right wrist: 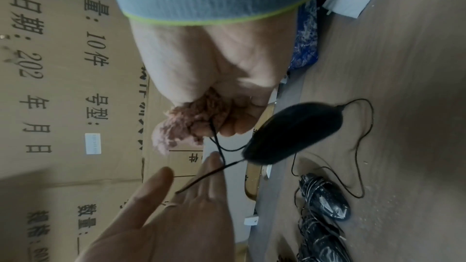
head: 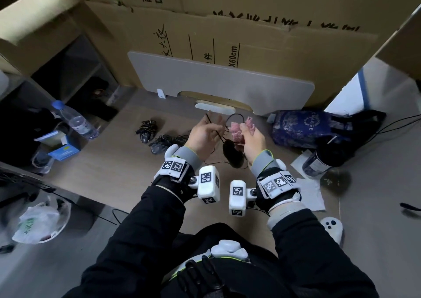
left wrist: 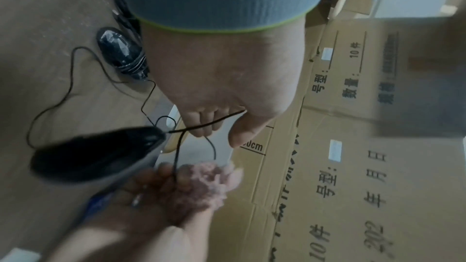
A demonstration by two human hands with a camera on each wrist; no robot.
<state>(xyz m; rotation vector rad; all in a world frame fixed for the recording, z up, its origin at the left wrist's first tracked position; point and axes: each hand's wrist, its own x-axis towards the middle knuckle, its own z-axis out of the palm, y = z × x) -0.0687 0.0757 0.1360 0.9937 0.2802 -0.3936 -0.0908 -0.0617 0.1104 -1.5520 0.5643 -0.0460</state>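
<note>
The head camera looks steeply down from above at the left hand (head: 204,136) and right hand (head: 255,141) raised over the desk (head: 118,161), facing the cardboard boxes (head: 273,36) behind it. The left wrist camera sits close against the palm, looking along it to the fingers and across to the right hand; the right wrist camera mirrors this toward the left hand. All three views share the black mouse (head: 233,155) and the pink fluffy cloth (head: 235,130).

Black padded jacket sleeves (head: 145,225) are worn on both arms. Grey ribbed cuffs (head: 186,155) edged in lime green are seen behind the left hand (head: 204,135) and the right hand (head: 254,139). Black wrist straps (head: 173,188) are fitted with white blocks (head: 172,166) printed with black-and-white square markers, and white boxy camera housings (head: 208,185) are mounted beside them.
</note>
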